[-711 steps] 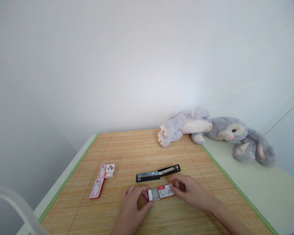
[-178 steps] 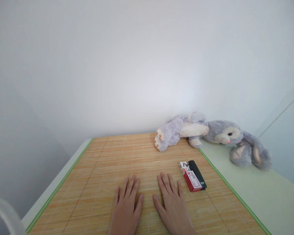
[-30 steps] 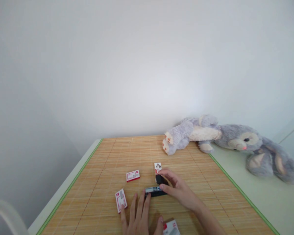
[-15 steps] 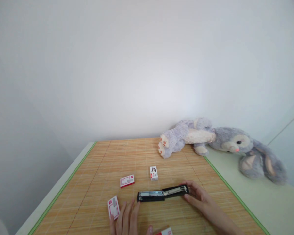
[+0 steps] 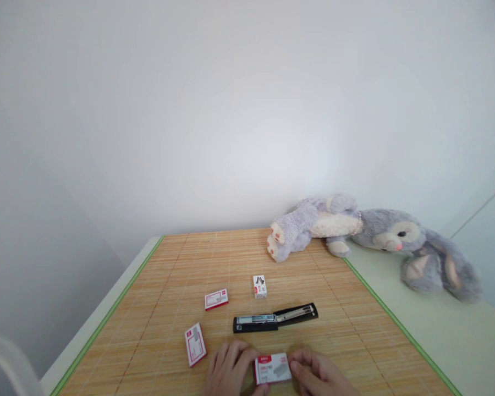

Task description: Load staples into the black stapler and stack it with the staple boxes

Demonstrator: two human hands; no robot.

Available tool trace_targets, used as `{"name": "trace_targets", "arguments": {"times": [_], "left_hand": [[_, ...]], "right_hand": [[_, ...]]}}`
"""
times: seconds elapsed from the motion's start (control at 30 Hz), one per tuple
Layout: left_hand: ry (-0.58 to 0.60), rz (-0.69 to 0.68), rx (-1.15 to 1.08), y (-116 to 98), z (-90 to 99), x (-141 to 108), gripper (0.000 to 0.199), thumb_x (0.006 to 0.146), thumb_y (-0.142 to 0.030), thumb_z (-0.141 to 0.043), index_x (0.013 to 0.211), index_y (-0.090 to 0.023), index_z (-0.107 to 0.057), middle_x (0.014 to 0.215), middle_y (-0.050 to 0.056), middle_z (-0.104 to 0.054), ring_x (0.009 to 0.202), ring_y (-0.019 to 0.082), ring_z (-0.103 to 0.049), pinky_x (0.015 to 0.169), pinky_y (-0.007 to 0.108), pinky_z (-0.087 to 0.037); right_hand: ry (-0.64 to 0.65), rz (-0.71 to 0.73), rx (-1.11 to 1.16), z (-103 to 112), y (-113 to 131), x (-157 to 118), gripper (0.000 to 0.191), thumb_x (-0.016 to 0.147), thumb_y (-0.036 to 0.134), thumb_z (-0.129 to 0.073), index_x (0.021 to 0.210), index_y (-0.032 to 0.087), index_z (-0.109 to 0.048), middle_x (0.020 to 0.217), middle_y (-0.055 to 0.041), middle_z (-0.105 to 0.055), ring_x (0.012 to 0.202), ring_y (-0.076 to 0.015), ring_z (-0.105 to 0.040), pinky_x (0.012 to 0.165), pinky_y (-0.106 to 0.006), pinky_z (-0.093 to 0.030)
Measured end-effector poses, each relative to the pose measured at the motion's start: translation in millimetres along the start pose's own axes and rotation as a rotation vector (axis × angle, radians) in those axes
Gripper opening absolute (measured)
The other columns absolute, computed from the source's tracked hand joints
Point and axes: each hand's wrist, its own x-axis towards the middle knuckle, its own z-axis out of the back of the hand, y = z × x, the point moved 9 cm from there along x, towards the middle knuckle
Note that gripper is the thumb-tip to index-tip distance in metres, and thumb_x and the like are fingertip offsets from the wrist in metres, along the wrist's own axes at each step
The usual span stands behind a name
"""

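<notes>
Near the bottom edge, a red and white box point(image 5: 273, 368) is between my hands. My left hand point(image 5: 231, 368) has its fingers bent against the box's left end. At the other end, my right hand point(image 5: 318, 372) pinches the box's edge. Just beyond them lies a black stapler point(image 5: 258, 323), spread open on the mat with its metal parts showing. A white box with a red edge point(image 5: 195, 345) rests left of my left hand. Another such box point(image 5: 216, 299) lies farther back, and a small white box point(image 5: 259, 286) is behind the stapler.
A bamboo mat point(image 5: 214, 258) with green edging covers much of the pale table point(image 5: 396, 280). A grey plush rabbit point(image 5: 338, 225) lies along the back right, by the wall. Something pale and curved point(image 5: 12, 363) shows at the lower left corner.
My right hand has left the stapler and come down to the red and white box. My left hand has moved right to that box, which now shows fully. The view has shifted slightly.
</notes>
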Motion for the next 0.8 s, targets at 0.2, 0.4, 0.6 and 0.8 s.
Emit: {"name": "trace_targets", "arguments": {"times": [0.2, 0.4, 0.6, 0.8], "left_hand": [[0.146, -0.084, -0.122, 7.0, 8.8, 7.3, 0.039, 0.083, -0.059, -0.074, 0.113, -0.034, -0.071, 0.106, 0.001, -0.073, 0.098, 0.023, -0.068, 0.083, 0.034, -0.055], [0.096, 0.016, -0.144, 41.6, 18.0, -7.1, 0.046, 0.081, -0.048, -0.078, 0.123, -0.032, -0.069, 0.122, 0.006, -0.071, 0.113, 0.028, -0.067, 0.096, 0.042, -0.058], [-0.049, 0.074, -0.133, 49.6, 13.5, -12.7, 0.092, 0.068, -0.04, -0.084, 0.15, -0.024, -0.045, 0.149, 0.014, -0.056, 0.134, 0.037, -0.056, 0.11, 0.055, -0.05], [-0.105, 0.111, -0.149, 45.1, 15.0, -8.9, 0.088, 0.067, -0.031, -0.081, 0.147, -0.022, -0.045, 0.148, 0.015, -0.056, 0.135, 0.036, -0.054, 0.112, 0.056, -0.047]], "right_hand": [[-0.164, 0.008, -0.049, 7.3, -14.0, 21.5, 0.061, 0.081, 0.083, -0.057, 0.079, 0.022, -0.054, 0.054, 0.0073, -0.043, 0.046, -0.0089, -0.031, 0.047, -0.024, -0.019], [-0.223, 0.006, -0.228, 28.3, -4.8, 12.8, 0.053, 0.089, 0.075, -0.051, 0.08, 0.023, -0.054, 0.052, 0.0045, -0.051, 0.045, -0.0135, -0.044, 0.047, -0.024, -0.028], [-0.389, 0.086, -0.561, 40.8, 41.4, 2.4, 0.042, 0.101, 0.053, -0.042, 0.085, 0.022, -0.066, 0.076, -0.0054, -0.073, 0.072, -0.0224, -0.068, 0.066, -0.028, -0.043], [-0.357, 0.062, -0.718, 31.8, 39.8, 12.8, 0.035, 0.1, 0.042, -0.05, 0.076, 0.021, -0.066, 0.075, -0.0058, -0.074, 0.071, -0.0224, -0.067, 0.063, -0.03, -0.034]]}}
